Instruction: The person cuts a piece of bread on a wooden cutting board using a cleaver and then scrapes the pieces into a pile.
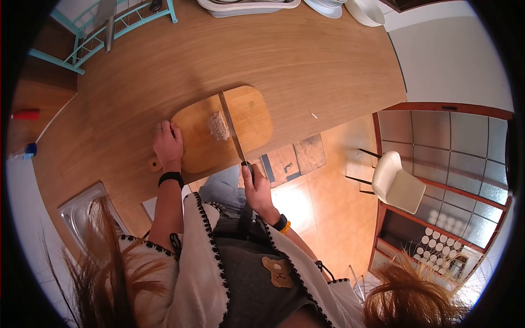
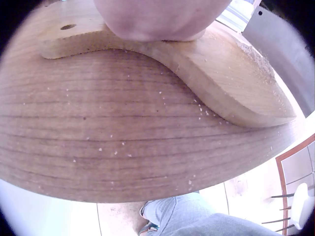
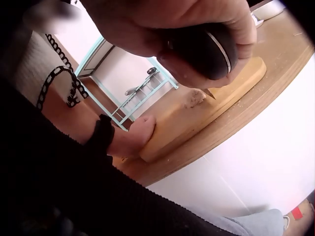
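A wooden cutting board (image 1: 251, 115) lies near the counter's front edge, with a small heap of finely chopped, pale pinkish-brown food (image 1: 219, 127) at its middle. My right hand (image 1: 257, 192) grips the black handle (image 3: 209, 51) of a cleaver. In the head view its blade (image 1: 232, 124) appears edge-on, crossing the board just right of the heap. The left wrist view shows the broad blade (image 2: 283, 54) with a hole near its corner. My left hand (image 1: 168, 145) holds the board's left end beside its holed handle (image 1: 155, 164); its fingertips are partly hidden.
Small crumbs dot the wooden counter (image 2: 108, 108). A turquoise rack (image 1: 76, 57) with another knife (image 1: 109, 34) stands far left, and a dish tub (image 1: 249, 8) at the back. A metal sink (image 1: 90, 205) is at near left. A cream chair (image 1: 396, 183) stands right.
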A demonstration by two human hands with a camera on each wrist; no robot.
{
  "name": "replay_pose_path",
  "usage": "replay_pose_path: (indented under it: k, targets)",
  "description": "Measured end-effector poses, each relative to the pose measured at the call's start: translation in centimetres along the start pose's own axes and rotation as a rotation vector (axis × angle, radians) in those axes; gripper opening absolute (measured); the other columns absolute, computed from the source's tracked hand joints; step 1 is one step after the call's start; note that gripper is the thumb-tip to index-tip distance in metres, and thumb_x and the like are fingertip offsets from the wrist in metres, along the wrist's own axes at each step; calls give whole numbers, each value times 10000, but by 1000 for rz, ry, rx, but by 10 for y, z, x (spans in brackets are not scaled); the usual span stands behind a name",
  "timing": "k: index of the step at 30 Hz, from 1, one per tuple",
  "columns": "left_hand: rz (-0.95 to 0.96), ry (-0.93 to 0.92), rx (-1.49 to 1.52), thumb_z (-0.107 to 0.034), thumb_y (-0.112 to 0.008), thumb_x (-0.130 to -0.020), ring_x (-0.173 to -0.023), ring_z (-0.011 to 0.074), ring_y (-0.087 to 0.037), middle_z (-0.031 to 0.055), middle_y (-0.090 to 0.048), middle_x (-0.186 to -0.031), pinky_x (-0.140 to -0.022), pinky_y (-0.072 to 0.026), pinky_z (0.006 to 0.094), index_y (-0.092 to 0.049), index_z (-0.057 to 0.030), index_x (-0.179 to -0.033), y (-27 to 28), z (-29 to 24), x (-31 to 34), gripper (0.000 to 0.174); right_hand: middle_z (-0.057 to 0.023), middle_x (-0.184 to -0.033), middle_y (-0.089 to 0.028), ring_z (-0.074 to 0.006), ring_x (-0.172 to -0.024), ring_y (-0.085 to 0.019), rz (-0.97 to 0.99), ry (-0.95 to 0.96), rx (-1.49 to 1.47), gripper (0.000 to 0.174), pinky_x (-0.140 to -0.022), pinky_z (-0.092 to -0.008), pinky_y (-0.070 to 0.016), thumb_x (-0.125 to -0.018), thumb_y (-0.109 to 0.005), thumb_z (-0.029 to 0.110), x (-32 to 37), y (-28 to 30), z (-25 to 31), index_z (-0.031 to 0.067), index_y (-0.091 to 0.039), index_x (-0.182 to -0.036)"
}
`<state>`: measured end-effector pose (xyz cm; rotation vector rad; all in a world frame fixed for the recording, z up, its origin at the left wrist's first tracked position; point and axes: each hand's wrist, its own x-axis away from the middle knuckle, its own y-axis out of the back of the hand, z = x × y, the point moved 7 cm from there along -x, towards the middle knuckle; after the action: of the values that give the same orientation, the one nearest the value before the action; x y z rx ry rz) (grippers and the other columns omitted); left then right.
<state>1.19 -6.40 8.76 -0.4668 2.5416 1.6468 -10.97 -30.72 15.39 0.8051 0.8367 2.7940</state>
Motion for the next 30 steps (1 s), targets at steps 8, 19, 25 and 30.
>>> replay_pose_path:
  k: [8,19,25,30]
  targets:
    - [-5,-1,-21,-179,-517,-892,-709,352,-570,136,-539,-782,-580,-464,461,-462,-74,-792,1,1,-1,154,-193,-598,-539,-372,-559,-564,59,30,59,364,-510,-430,-405,-979,-474,359,-3,-14,-11,14,-501,-864]
    - [48,57,-9,-188,-513,-897,-731,354,-571,133,-544,-810,-590,-468,459,-469,-79,-819,-2,4,0,141,-206,-588,-523,-402,-553,-544,38,37,52,341,-499,-440,-388,-981,-473,329,0,-10,-15,7,-509,-875]
    - [28,33,3,-186,-509,-897,-731,354,-571,132,-545,-812,-589,-469,455,-468,-82,-812,-3,5,1,140,-219,-623,-537,-411,-599,-557,31,23,36,347,-521,-446,-395,-979,-480,331,-1,-6,-18,1,-518,-878]
    - [35,39,-6,-184,-518,-892,-720,350,-568,133,-547,-802,-582,-468,448,-463,-80,-797,1,6,1,151,-218,-615,-567,-418,-608,-585,47,13,29,359,-523,-475,-419,-967,-477,381,0,-3,-19,29,-525,-915]
